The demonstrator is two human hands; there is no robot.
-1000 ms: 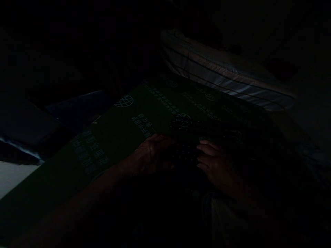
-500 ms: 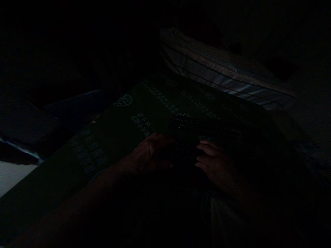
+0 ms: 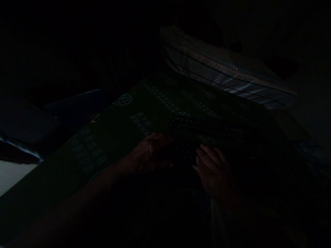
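Note:
The scene is very dark. Between my hands lies a dark, flat-looking thing with rows of small pale dots [image 3: 182, 151]; its exact kind is too dim to make out. My left hand [image 3: 148, 151] closes round its left end, fingers along the far side and thumb on the near side. At the right end, my right hand [image 3: 213, 168] has its fingers bent and close together against the dotted thing. Just beyond lies a long dark bundle with small light specks [image 3: 201, 125]. Both rest over a dark green board [image 3: 113, 127] printed with pale characters and globe marks.
A pale striped cushion or folded padding [image 3: 222, 74] runs along the board's far right edge. Left of the board is a dark bluish flat shape [image 3: 74, 100]. A pale surface [image 3: 12, 175] shows at the lower left. Deep shadow hides much else.
My right hand has turned and drawn slightly nearer, its fingers now closer together and pointing further up. My left hand has stayed almost still on the dotted thing.

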